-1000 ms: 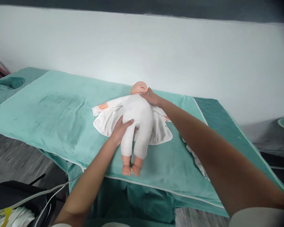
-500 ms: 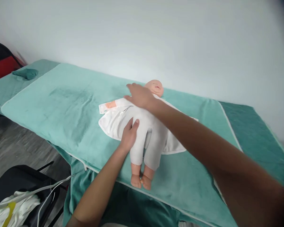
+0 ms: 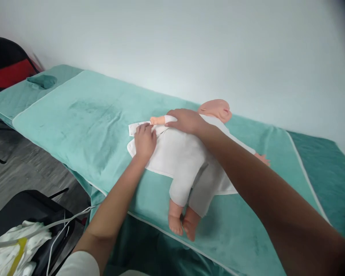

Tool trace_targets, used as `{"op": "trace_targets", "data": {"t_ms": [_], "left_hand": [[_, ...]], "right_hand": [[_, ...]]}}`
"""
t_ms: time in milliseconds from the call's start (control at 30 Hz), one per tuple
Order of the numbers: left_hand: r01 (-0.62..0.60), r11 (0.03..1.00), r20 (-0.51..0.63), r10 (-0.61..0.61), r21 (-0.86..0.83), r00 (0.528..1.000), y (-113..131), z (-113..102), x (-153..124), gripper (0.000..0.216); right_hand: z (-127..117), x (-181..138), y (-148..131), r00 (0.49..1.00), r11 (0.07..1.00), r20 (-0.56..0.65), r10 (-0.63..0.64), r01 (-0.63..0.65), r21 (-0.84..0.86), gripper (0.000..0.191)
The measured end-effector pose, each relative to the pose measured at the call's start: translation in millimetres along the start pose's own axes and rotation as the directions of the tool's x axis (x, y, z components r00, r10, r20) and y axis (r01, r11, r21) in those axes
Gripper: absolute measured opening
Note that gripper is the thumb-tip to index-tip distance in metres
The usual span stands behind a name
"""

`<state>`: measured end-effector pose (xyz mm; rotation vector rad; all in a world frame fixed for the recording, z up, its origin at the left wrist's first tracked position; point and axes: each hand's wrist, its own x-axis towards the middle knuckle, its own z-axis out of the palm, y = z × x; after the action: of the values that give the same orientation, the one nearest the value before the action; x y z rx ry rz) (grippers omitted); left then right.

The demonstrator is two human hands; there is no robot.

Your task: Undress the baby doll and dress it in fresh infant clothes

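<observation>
A baby doll (image 3: 186, 161) in a white bodysuit lies on its back on an opened white garment (image 3: 149, 161), on a teal towel-covered table (image 3: 83, 126). Its head (image 3: 215, 109) points toward the wall and its bare feet (image 3: 182, 226) reach the table's near edge. My left hand (image 3: 145, 140) is closed on the garment's upper left part, near the sleeve (image 3: 136, 128). My right hand (image 3: 185, 120) wraps round the doll's upper arm, whose small hand (image 3: 155, 120) sticks out to the left. The doll's other hand (image 3: 261, 158) shows past my right forearm.
A white wall runs behind the table. A darker teal cover (image 3: 322, 168) lies at the right end. A small folded teal cloth (image 3: 41, 80) sits at the far left, with a red and black chair (image 3: 8, 71) behind. A black seat with white cloth and cables (image 3: 20, 241) stands lower left.
My left hand left the doll's hip and went up to the garment's sleeve. My right hand came down from above the chest onto the doll's arm. The view shifted left.
</observation>
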<state>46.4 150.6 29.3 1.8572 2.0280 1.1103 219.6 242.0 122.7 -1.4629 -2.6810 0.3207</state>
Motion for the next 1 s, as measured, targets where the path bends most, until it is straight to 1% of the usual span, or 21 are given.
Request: {"op": "trace_targets", "data": {"t_ms": [67, 100, 167, 267, 367, 433, 500, 533, 600, 667, 700, 767, 833, 933, 1000], "left_hand": [[0.106, 0.985, -0.002, -0.107, 0.136, 0.994, -9.4, 2.3, 15.0, 0.029], [0.134, 0.975, 0.005, -0.137, 0.177, 0.991, -12.8, 3.7, 19.2, 0.027], [0.132, 0.967, 0.016, -0.139, 0.219, 0.99, -17.2, 6.1, 22.2, 0.019], [0.088, 0.978, -0.027, -0.084, 0.188, 0.996, -20.2, 7.6, 19.4, 0.012], [0.037, 0.997, -0.117, -0.029, 0.063, 0.993, -22.6, 8.6, 13.9, 0.012], [-0.051, 0.999, -0.137, 0.05, -0.004, 0.989, -24.4, 10.7, 9.7, 0.013], [-0.197, 0.98, -0.138, 0.19, -0.039, 0.972, -26.0, 14.2, 5.6, 0.014], [-0.281, 0.959, -0.145, 0.272, -0.045, 0.951, -26.8, 16.3, 3.7, 0.015], [-0.422, 0.905, -0.18, 0.408, -0.047, 0.895, -27.8, 20.6, 0.5, 0.017], [-0.501, 0.864, -0.22, 0.478, -0.058, 0.85, -27.1, 24.9, -2.5, 0.018], [-0.512, 0.856, -0.231, 0.485, -0.072, 0.843, -25.6, 26.9, -4.3, 0.019], [-0.494, 0.862, -0.219, 0.463, -0.116, 0.859, -19.6, 30.1, -8.9, 0.017], [-0.432, 0.887, -0.158, 0.409, -0.161, 0.899, -10.1, 31.4, -14.5, 0.016], [-0.294, 0.941, -0.015, 0.296, -0.165, 0.955, 5.8, 28.0, -21.6, 0.017], [-0.208, 0.972, 0.079, 0.217, -0.112, 0.973, 13.8, 22.9, -23.2, 0.021]], "right_hand": [[-0.3, -7.0, 2.8, 1.0, 0.999, 0.025, -0.007, 0.008, -0.043, 0.043], [0.6, -9.3, 2.5, 0.999, 0.998, 0.037, -0.008, 0.01, -0.065, 0.043], [3.1, -12.1, -0.1, 0.998, 0.995, 0.057, -0.015, 0.02, -0.1, 0.043], [7.3, -12.5, -5.0, 0.996, 0.989, 0.08, -0.03, 0.042, -0.145, 0.045], [12.6, -9.4, -8.7, 0.996, 0.974, 0.083, -0.032, 0.05, -0.221, 0.047], [17.2, -5.5, -11.8, 0.998, 0.96, 0.066, -0.012, 0.03, -0.279, 0.048], [22.5, -0.7, -16.2, 0.999, 0.945, 0.043, 0.023, -0.007, -0.327, 0.046], [25.2, 1.7, -18.9, 0.999, 0.94, 0.021, 0.044, -0.035, -0.338, 0.043], [30.5, 6.0, -24.4, 0.995, 0.935, -0.031, 0.093, -0.098, -0.341, 0.033], [35.4, 9.2, -29.4, 0.987, 0.932, -0.081, 0.136, -0.156, -0.328, 0.031], [37.6, 10.5, -31.6, 0.983, 0.93, -0.1, 0.152, -0.176, -0.323, 0.033], [41.0, 12.4, -34.7, 0.977, 0.927, -0.133, 0.169, -0.203, -0.314, 0.037], [41.8, 12.7, -35.7, 0.973, 0.933, -0.16, 0.169, -0.21, -0.292, 0.041], [36.2, 4.2, -31.2, 0.979, 0.963, -0.173, 0.107, -0.145, -0.226, 0.043], [29.5, -12.4, -22.2, 0.971, 0.989, -0.235, 0.052, -0.083, -0.122, 0.042]]}}
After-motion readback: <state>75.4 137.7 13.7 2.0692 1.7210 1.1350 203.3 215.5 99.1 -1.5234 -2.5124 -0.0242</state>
